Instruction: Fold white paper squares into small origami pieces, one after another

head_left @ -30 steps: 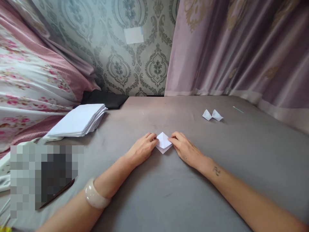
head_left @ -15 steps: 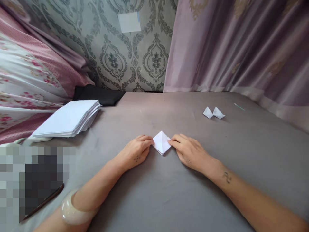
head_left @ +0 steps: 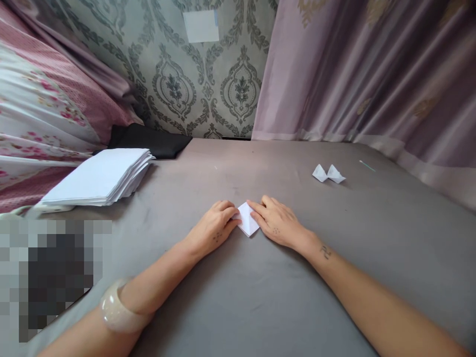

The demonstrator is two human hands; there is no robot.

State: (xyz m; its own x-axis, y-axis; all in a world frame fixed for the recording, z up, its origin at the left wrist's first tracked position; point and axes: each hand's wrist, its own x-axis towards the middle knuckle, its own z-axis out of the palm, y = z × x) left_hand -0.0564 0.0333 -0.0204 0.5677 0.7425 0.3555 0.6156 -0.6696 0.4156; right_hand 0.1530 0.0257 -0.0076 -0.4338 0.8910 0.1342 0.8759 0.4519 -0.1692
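Observation:
A small white folded paper (head_left: 247,221), diamond-shaped with a crease down its middle, lies on the grey cloth between my hands. My left hand (head_left: 213,226) pinches its left corner, thumb and fingers closed on the edge. Over the right side rests my right hand (head_left: 279,221), its index finger along the upper right edge and its thumb lower down on the paper. The right corner is partly covered by those fingers. A pale bangle (head_left: 121,308) circles my left forearm.
A stack of white paper (head_left: 98,176) lies at the left, with a black cloth-like item (head_left: 152,141) behind it. Towards the back right stand white folded paper pieces (head_left: 328,174), near a thin greenish stick (head_left: 367,165). Curtains (head_left: 353,74) hang at both sides.
My right hand has shifted left and further onto the paper, its index finger now lying along the upper right edge. My left fingers have also moved slightly inward over the left corner.

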